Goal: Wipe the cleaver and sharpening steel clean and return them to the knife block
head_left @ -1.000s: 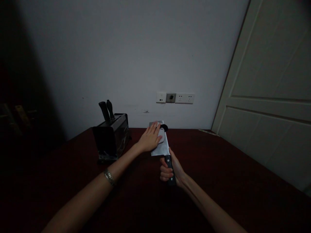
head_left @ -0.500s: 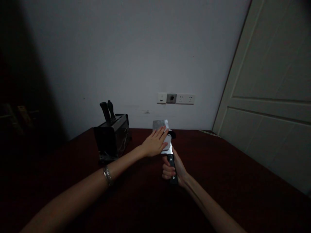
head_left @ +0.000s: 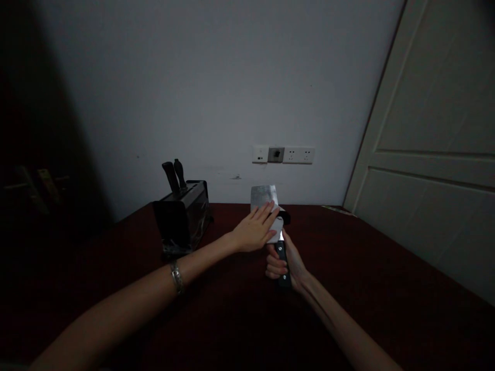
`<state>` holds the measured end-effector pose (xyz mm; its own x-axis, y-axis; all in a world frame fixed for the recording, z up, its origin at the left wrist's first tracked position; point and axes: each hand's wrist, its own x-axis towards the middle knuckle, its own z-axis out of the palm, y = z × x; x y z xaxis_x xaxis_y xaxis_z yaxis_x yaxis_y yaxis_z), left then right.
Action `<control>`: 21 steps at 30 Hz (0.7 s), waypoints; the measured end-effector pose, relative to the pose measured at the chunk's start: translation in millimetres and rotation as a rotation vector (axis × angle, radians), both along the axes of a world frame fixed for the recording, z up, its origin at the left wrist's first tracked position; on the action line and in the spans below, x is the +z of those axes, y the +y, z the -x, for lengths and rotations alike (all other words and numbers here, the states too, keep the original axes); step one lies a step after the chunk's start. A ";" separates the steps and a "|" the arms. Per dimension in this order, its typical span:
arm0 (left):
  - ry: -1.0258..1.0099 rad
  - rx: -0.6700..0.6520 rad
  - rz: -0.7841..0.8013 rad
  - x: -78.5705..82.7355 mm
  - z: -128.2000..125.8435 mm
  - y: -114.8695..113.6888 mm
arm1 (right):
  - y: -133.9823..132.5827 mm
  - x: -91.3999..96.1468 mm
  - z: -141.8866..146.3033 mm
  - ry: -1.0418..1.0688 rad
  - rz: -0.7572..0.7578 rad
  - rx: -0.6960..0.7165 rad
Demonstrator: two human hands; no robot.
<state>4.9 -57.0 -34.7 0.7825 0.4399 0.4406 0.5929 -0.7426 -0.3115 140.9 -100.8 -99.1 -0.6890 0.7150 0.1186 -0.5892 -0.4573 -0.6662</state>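
Observation:
My right hand [head_left: 284, 265] is closed around the black riveted handle [head_left: 284, 278] of a cleaver, its broad metal blade [head_left: 264, 194] pointing up and away from me. Across the blade lies my left hand [head_left: 257, 226], flat, with fingers stretched out. A whitish, round-edged piece [head_left: 276, 226] shows beneath that palm and thumb; its kind is unclear. Just right of the left fingertips, a dark piece [head_left: 285, 216] sticks out, and I cannot tell whether it belongs to the white one.
On the left of the dark reddish table [head_left: 232, 309] stands a knife block [head_left: 187, 214] with two black-handled tools [head_left: 174, 175] in it. Behind is a wall with sockets [head_left: 298, 155]. A pale panelled door [head_left: 433, 180] rises at the right.
Both hands and the cleaver have shifted slightly to the right together. My left hand stays flat over the blade, and the view has moved a little.

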 end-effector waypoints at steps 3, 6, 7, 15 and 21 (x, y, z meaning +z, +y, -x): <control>0.022 -0.048 0.012 1.3 2.2 -7.1 | 1.4 0.6 -3.5 -0.004 0.001 0.009; 0.025 -0.077 0.019 8.6 5.3 -7.9 | 1.9 2.1 -5.6 -0.012 0.001 0.029; 0.019 -0.090 0.022 11.5 6.5 -7.5 | 2.0 2.7 -5.9 -0.009 -0.002 0.037; -0.247 -0.091 0.094 13.2 20.1 12.2 | 3.8 0.0 -0.3 -0.024 -0.006 0.110; -0.406 -0.019 -0.007 3.7 20.5 14.5 | 5.4 -5.1 1.0 -0.064 0.050 0.099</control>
